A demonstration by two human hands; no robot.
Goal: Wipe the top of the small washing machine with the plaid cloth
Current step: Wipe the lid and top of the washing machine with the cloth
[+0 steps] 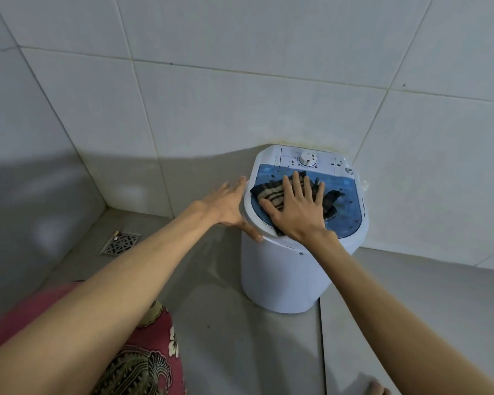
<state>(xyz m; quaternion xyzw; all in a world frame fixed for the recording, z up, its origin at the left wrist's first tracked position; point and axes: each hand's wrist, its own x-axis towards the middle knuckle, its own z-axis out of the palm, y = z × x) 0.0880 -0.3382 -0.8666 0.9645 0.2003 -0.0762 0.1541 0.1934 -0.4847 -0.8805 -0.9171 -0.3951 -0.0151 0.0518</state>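
- Head view: the small washing machine [283, 275] stands on the floor [228, 323] in a tiled corner.
- The right hand [298, 208], fingers spread, presses the plaid cloth [271, 192] flat on the blue lid [347, 215].
- The left hand [228, 205], open, braces the machine's rim.
- No writing is readable.

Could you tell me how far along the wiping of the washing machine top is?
Underway, nowhere near finished. The right hand presses the plaid cloth flat on the blue lid, while the left hand steadies the washing machine by its rim. Dark spots still show on the lid and on the white panel around the dial, so both remain to be wiped.
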